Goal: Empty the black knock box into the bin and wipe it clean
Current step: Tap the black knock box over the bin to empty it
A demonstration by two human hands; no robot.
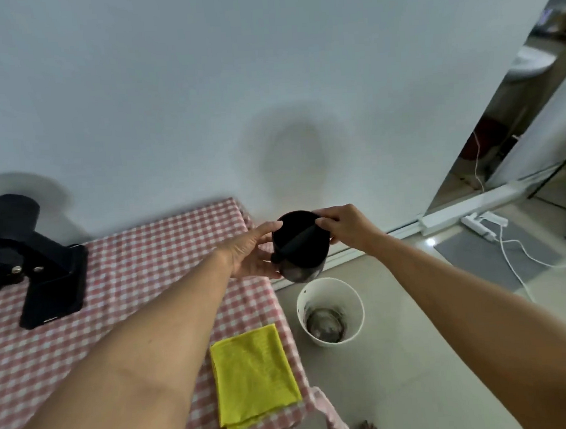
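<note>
While 2 hands are gripping the black knock box [301, 243] in the air just off the table [145, 256] corner, its mouth is facing up toward the camera, the white bin [316, 287] sitting on the floor below; the left hand [256, 252] is cupping its side, the right hand [348, 225] pinching its rim.

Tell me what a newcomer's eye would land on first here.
The black knock box, held mid-frame between the left hand and right hand, just past the corner of the checked table. Next, the white bin on the floor below it, dark residue inside, and the bright yellow cloth lying folded at the table's near edge.
</note>
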